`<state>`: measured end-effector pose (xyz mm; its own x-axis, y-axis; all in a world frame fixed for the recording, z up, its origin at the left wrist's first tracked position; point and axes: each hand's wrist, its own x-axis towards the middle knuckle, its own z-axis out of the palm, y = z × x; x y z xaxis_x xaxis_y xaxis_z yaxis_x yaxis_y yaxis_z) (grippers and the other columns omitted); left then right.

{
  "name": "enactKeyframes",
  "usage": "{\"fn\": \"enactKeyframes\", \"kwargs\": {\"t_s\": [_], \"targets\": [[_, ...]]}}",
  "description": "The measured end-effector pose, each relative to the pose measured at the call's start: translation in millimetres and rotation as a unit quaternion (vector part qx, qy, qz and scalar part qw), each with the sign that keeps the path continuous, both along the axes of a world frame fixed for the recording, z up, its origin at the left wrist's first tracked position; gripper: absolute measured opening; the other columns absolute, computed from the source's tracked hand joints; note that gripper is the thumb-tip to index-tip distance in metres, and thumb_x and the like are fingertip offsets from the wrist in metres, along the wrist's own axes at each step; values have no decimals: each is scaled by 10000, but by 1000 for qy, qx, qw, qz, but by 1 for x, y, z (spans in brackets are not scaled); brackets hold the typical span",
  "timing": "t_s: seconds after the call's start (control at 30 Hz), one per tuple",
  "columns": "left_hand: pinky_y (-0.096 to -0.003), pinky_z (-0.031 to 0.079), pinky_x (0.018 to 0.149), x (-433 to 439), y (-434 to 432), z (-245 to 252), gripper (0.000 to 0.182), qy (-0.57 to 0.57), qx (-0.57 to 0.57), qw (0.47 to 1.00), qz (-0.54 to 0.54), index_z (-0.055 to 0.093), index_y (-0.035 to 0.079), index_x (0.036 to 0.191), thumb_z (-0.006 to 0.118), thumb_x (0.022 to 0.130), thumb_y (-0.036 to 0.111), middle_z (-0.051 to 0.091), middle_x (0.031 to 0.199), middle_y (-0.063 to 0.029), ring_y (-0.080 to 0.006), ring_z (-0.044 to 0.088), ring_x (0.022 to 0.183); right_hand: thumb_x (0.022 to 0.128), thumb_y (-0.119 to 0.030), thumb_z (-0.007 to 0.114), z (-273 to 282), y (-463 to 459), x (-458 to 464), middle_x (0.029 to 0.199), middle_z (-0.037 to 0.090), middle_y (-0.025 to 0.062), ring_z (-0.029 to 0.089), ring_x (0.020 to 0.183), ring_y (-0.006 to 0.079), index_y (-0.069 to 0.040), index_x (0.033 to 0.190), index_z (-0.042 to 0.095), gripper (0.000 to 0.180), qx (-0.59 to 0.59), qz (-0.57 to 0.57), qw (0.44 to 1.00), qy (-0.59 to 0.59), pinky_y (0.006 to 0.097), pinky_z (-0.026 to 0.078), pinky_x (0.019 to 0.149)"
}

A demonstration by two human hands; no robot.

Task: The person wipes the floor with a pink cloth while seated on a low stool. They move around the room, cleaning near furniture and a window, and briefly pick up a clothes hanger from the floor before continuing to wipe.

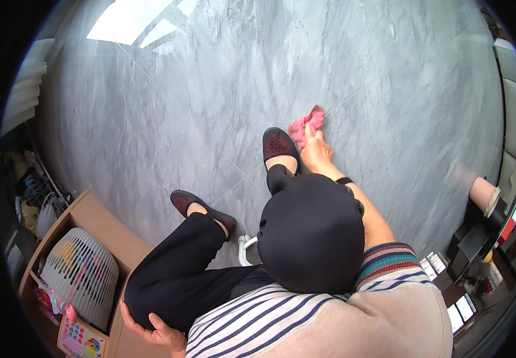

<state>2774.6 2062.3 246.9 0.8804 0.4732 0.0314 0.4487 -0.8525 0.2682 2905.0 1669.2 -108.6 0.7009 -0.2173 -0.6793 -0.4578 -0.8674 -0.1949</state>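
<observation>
My right hand (317,151) grips a crumpled pink cloth (308,124) against the grey marble-patterned floor (222,98). The cloth lies right beside the toe of my right shoe (280,145), which is black with a dark red flower pattern. My left hand (166,333) rests on my left knee, thumb apart from the fingers, holding nothing. Farther back on the floor is my left shoe (202,210). My right knee, in black trousers, hides part of the right leg.
A white curved tube (243,255) shows beneath me. On my left stands a cardboard box (110,228) with a slotted grey plastic basket (81,273). Beyond it is a wire rack (43,192) of goods. A pale padded sofa (513,112) and a pink bin-like container (484,194) are on the right.
</observation>
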Motion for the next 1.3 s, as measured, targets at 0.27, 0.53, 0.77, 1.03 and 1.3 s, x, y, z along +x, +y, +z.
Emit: {"fn": "enactKeyframes", "kwargs": {"t_s": [0.27,0.53,0.77,1.03,1.3], "targets": [[-446,275,1122,3,2,-5,554,-19,-5,1000,-19,453,-13,1385,502,947,323,479,1398,-178,-318,431,1306,872,-174,543,5,-45,57,1355,488,246,590,1097,444,-141,1419,411,563,-35,-101,994,19,498,500,881],[-458,271,1123,4,4,-3,589,-4,-16,1000,-9,444,-18,1385,504,949,373,480,1396,-174,-326,427,1306,879,-169,545,-16,-60,53,1192,571,238,625,992,427,-117,1401,430,537,-69,-74,992,-77,493,516,818],[-440,274,1127,0,4,-7,542,-28,-9,1000,-8,453,-16,1383,493,954,312,477,1405,-174,-314,424,1311,831,-117,582,2,-3,9,1259,506,268,583,1060,468,-139,1459,368,664,9,-48,998,-29,509,476,916],[-430,288,1121,0,14,-7,535,-20,-5,1000,-15,466,-20,1375,503,954,307,491,1394,-173,-302,441,1296,883,-121,531,-9,-61,86,1213,518,237,604,1015,434,-157,1430,387,567,-101,-120,982,-109,500,499,839],[-434,280,1123,10,8,-8,536,-17,-32,999,8,461,-18,1381,501,949,296,479,1403,-174,-303,428,1306,816,-181,629,-19,9,45,1017,487,143,573,970,362,-225,1373,501,573,-32,217,947,-234,484,478,814]]}}
